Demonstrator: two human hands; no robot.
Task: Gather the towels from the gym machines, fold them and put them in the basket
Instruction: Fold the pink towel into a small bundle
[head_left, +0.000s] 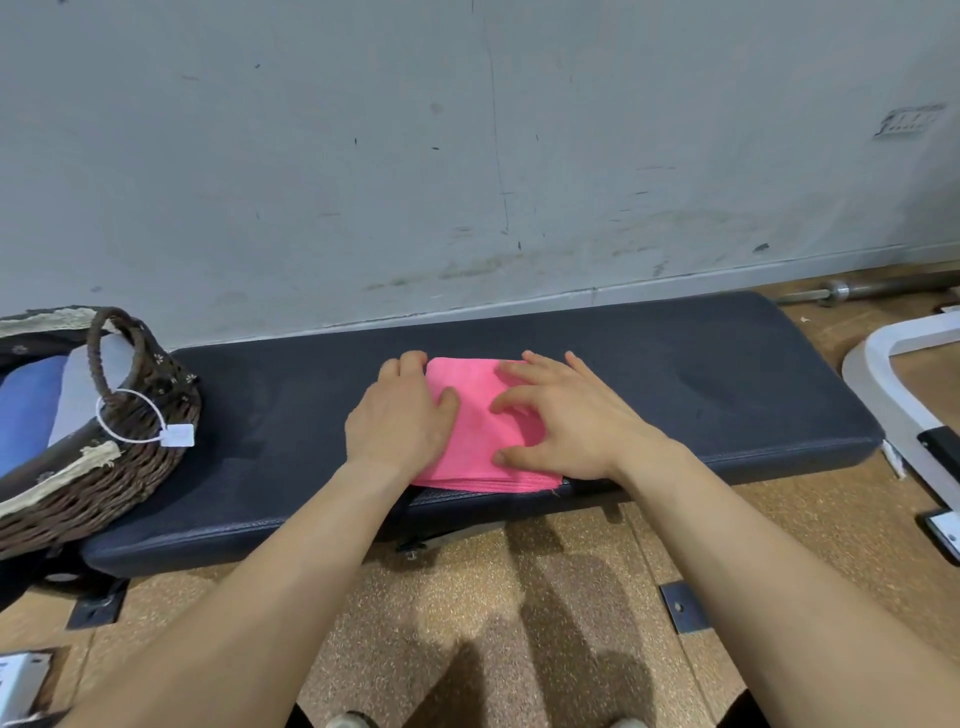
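A pink towel, folded into a small square, lies on the dark padded bench near its front edge. My left hand rests on the towel's left edge, fingers bent over the far corner. My right hand presses flat on the towel's right half with fingers spread. A brown wicker basket with a handle and a white tag stands on the bench's left end. Inside it lie a blue towel and a grey towel.
A scuffed grey wall runs right behind the bench. A white machine frame stands on the floor at the right, and a metal barbell lies along the wall. The floor is tan speckled rubber.
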